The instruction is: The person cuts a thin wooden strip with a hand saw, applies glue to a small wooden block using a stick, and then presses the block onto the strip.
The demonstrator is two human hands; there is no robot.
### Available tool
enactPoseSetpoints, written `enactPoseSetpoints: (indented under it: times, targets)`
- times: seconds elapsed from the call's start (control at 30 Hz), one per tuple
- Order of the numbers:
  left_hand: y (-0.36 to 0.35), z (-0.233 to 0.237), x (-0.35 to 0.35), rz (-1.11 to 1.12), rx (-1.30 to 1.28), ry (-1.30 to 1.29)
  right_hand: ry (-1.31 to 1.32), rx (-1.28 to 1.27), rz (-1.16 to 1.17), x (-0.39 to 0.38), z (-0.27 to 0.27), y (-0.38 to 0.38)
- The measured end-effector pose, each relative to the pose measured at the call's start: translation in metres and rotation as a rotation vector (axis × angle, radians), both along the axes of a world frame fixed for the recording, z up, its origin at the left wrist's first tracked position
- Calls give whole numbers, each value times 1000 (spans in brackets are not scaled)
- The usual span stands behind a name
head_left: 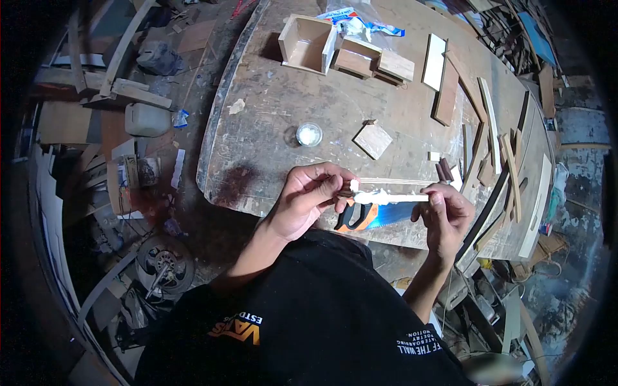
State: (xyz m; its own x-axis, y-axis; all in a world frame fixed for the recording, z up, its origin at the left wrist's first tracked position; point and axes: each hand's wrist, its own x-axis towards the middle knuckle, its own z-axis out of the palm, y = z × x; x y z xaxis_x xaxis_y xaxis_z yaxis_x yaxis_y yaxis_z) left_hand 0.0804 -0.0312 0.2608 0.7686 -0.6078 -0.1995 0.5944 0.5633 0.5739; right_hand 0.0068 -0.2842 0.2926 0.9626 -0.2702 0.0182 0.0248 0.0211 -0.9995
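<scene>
My left hand [314,198] is closed, thumb and fingers pinching a small brown stick-like piece [346,192] that is mostly hidden. It meets the left end of a thin strip of wood [412,198], whose near edge carries thick white paste like glue [371,197]. The strip's right end is gripped between the thumb and fingers of my right hand [445,215]. Below the strip, a handsaw [393,214] with an orange and black handle lies at the table's near edge. A small glass jar [309,134] of white paste stands farther back, left of a square wood block [373,141].
On the worn wooden table [257,148] stand an open wooden box [308,45] and smaller box pieces [357,58], beside a blue and white plastic packet [367,27]. Boards and strips [447,96] lie along the right. A wheel [165,264] and scrap clutter the floor at left.
</scene>
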Motion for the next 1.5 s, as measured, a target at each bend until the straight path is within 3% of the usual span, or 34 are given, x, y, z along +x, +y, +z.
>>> enactPoseSetpoints:
  times: [0.13,0.33,0.43,0.7,0.87,1.0,1.13,1.27,1.5]
  targets:
    - [-1,-1,-1,5,13,-17,-45,21,-67,4,1,1]
    - [-1,-5,0,5,-43,-48,-14,-78,54,4,1,-2]
    - [1,-8,-2,2,-49,-40,-41,26,-70,3,2,6]
    - [5,-14,-2,15,-51,10,21,-11,34,4,-7,-1]
    - [23,-35,2,94,34,1,13,103,-51,6,-23,-6]
    - [52,-58,11,194,351,-52,165,-91,-110,39,-60,3]
    - [77,-67,14,295,532,125,287,-276,-66,83,-111,44]
    - [100,-78,16,275,525,137,302,-475,19,113,-167,74]
    - [105,-91,24,341,594,82,226,-657,81,140,-201,98]
